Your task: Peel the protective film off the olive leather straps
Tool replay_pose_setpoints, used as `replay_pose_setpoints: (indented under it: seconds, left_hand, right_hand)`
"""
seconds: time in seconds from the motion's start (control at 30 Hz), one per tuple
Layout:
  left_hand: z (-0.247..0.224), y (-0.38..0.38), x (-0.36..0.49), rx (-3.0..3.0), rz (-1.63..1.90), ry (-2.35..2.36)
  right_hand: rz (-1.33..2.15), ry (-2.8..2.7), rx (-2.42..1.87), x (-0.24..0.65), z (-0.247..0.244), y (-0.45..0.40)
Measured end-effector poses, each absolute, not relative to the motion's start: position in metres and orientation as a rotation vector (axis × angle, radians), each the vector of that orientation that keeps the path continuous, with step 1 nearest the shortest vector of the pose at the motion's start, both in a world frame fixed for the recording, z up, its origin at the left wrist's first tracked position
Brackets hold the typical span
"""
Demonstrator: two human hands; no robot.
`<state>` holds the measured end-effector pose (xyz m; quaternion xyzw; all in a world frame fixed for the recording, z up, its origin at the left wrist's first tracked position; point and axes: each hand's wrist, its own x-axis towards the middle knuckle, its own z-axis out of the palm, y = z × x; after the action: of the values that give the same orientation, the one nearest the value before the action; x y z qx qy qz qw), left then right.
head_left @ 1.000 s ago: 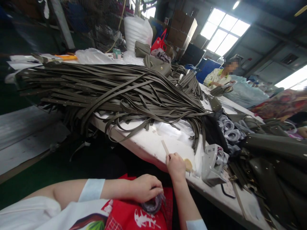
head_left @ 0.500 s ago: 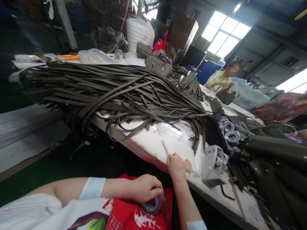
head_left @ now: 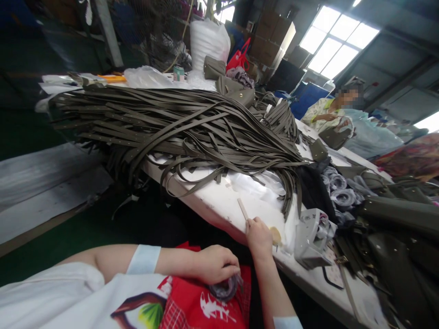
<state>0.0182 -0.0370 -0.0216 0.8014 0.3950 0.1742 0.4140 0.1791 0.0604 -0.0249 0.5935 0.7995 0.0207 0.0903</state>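
1. Each hand is occupied: the right hand (head_left: 259, 235) pinches a pale flat stick (head_left: 242, 208) at the near edge of the table (head_left: 214, 203); the left hand (head_left: 216, 264) curls over a translucent roll (head_left: 224, 291) against the red apron (head_left: 192, 305).
2. Stick: likely light, stiff; hold its near end.
3. Roll: probably soft, slippery; cup its rim.

The stick (head_left: 242, 208) looks like plain matt wood. Glossy clear plastic wraps the roll (head_left: 224, 291), and the rolls (head_left: 343, 198) on the table (head_left: 214, 208) share that shine. The table's top is smooth and white. Straps (head_left: 192, 124) have a smooth, leather-like face with a dull sheen, dotted with bright metal studs. The apron (head_left: 187, 297) is matt red cloth; the boxes (head_left: 269, 29) are dull cardboard; the can (head_left: 178, 74) looks metal.
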Motion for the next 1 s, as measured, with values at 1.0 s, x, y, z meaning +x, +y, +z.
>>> replay_pose_setpoints:
  seconds: [1.0]
  left_hand:
    - [-0.033, -0.033, 0.014, 2.005, 0.514, 0.958]
  right_hand:
    - [0.019, 2.339, 1.807, 0.177, -0.022, 0.074]
